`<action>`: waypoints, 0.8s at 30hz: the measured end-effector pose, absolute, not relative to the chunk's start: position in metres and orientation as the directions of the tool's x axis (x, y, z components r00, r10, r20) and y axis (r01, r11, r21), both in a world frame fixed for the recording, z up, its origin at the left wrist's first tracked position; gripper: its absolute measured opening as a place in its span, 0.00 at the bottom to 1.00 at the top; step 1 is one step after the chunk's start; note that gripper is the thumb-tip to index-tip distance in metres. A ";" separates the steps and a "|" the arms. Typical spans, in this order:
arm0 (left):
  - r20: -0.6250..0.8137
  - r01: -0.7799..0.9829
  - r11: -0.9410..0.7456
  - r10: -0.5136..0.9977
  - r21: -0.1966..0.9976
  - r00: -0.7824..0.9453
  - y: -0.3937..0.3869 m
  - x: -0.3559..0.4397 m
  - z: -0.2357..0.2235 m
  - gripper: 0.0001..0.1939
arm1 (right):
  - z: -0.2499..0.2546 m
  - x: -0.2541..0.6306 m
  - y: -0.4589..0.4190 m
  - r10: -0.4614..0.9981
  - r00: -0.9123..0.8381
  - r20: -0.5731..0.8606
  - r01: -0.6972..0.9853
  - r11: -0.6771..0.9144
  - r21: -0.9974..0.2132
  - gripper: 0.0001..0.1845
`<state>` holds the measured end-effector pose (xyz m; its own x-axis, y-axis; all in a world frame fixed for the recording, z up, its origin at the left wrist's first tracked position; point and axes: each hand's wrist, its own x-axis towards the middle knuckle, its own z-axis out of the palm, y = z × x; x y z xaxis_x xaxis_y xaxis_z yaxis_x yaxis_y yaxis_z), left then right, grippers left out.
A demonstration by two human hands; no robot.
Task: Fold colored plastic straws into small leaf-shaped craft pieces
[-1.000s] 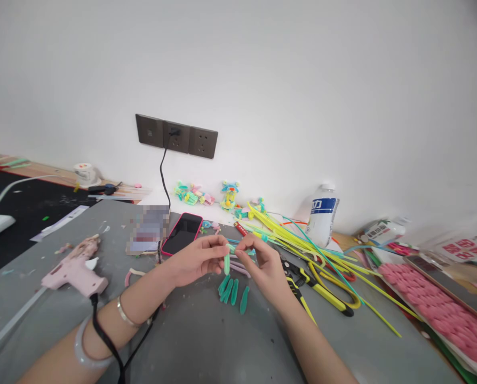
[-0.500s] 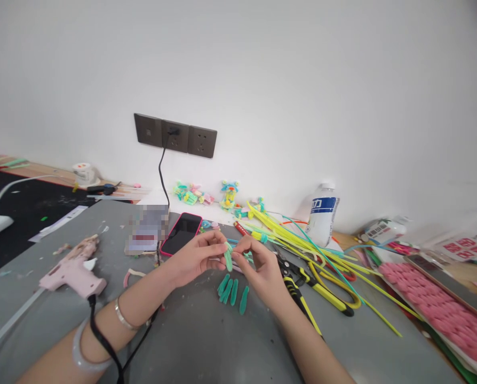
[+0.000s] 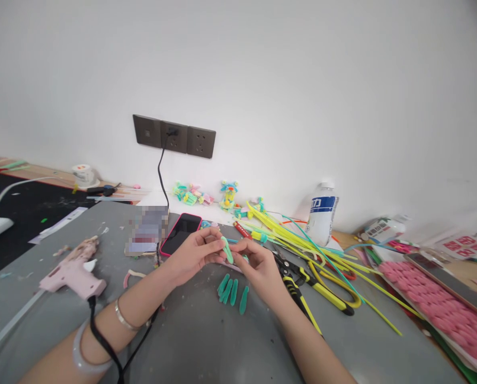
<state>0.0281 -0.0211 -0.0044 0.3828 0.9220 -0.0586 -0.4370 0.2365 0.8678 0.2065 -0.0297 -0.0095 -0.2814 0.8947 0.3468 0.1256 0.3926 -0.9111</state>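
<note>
From where the head camera looks, both hands meet over the middle of the grey surface [image 3: 206, 341]. The left hand [image 3: 196, 253] has thumb and finger pinched together on a small light-green fuzzy piece [image 3: 227, 250], which is held up off the surface, slightly tilted, between the two hands. The right hand [image 3: 258, 261] has its fingers curled in, the tips brought up close at the piece's right side; I can't tell whether they grip it or merely touch it.

Just below the hands lie a few dark-green fuzzy strips [image 3: 233, 292], one set a little apart from the others. Near the right wrist there's a pair of pliers [image 3: 324, 296] with black and yellow handles, and beyond it a loose spread of yellow-green stems [image 3: 286, 228] reaching toward the wall. A pink-cased phone [image 3: 181, 233] sits just behind the left hand. Over to the left rests a pink glue gun [image 3: 74, 272], and small colourful figures [image 3: 229, 196] stand back by the wall, well left of a white-and-blue bottle [image 3: 322, 218].
</note>
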 end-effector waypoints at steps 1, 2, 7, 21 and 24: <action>-0.057 -0.433 0.227 0.927 0.873 0.371 -0.021 0.028 -0.004 0.14 | -0.010 0.206 -0.030 0.895 -0.287 0.342 0.126 0.389 -0.912 0.07; -0.055 -0.430 0.216 0.932 0.877 0.357 -0.021 0.028 -0.005 0.14 | -0.010 0.206 -0.030 0.895 -0.295 0.336 0.123 0.384 -0.915 0.07; -0.048 -0.439 0.187 0.950 0.879 0.308 -0.021 0.029 -0.005 0.14 | -0.010 0.205 -0.032 0.900 -0.296 0.320 0.141 0.372 -0.917 0.09; 0.110 -0.190 -0.039 0.919 0.981 0.379 -0.019 0.020 -0.001 0.09 | -0.002 0.212 -0.026 0.909 -0.417 0.019 -0.088 -0.020 -0.996 0.14; 0.171 -0.189 -0.101 0.898 0.977 0.406 -0.019 0.017 0.003 0.07 | -0.002 0.214 -0.027 0.868 -0.495 -0.022 -0.137 -0.104 -0.985 0.12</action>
<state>0.0174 -0.0193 0.0025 0.4059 0.8978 0.1711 -0.1887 -0.1009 0.9768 0.2137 -0.0272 -0.0024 -0.4954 0.8684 -0.0225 -0.1370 -0.1037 -0.9851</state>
